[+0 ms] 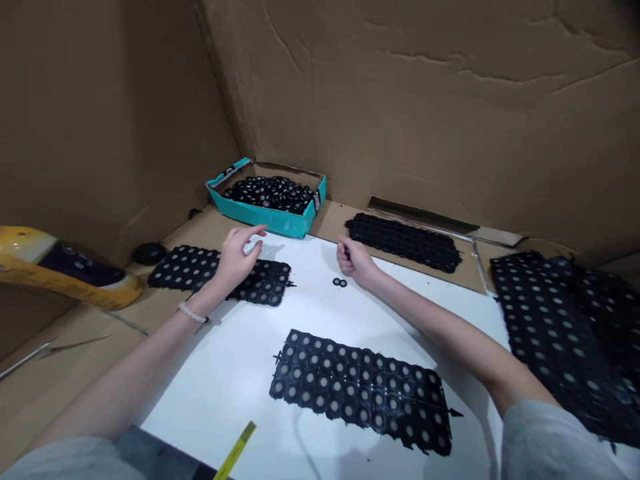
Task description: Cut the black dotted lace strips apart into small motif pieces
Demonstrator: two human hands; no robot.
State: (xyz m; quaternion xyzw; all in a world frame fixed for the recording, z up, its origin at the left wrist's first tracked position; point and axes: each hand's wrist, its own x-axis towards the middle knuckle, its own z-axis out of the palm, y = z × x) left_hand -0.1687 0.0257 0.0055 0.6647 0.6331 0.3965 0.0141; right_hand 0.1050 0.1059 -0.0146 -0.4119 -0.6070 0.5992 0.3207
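Note:
My left hand point(241, 257) is open, thumb and fingers apart, above a black sheet of joined round pieces point(193, 263) near the teal box point(270, 219). Inside that box lies a heap of loose black rings point(270, 193). My right hand point(358, 264) is closed, and a small black piece point(347, 254) shows between its fingers; its exact shape is hidden. Just beside that hand, two small black rings point(340, 283) lie side by side on the white board point(220, 373). Closer to me, another black sheet with rows of pale round centres point(360, 387) lies flat on the board.
Behind the board lies a stack of black strips point(404, 241). More black sheets point(560, 333) lie at the right. A yellow bottle point(65, 267) and scissors point(47, 350) are at the left, a yellow strip point(236, 452) in front. Cardboard walls point(425, 100) enclose the workspace.

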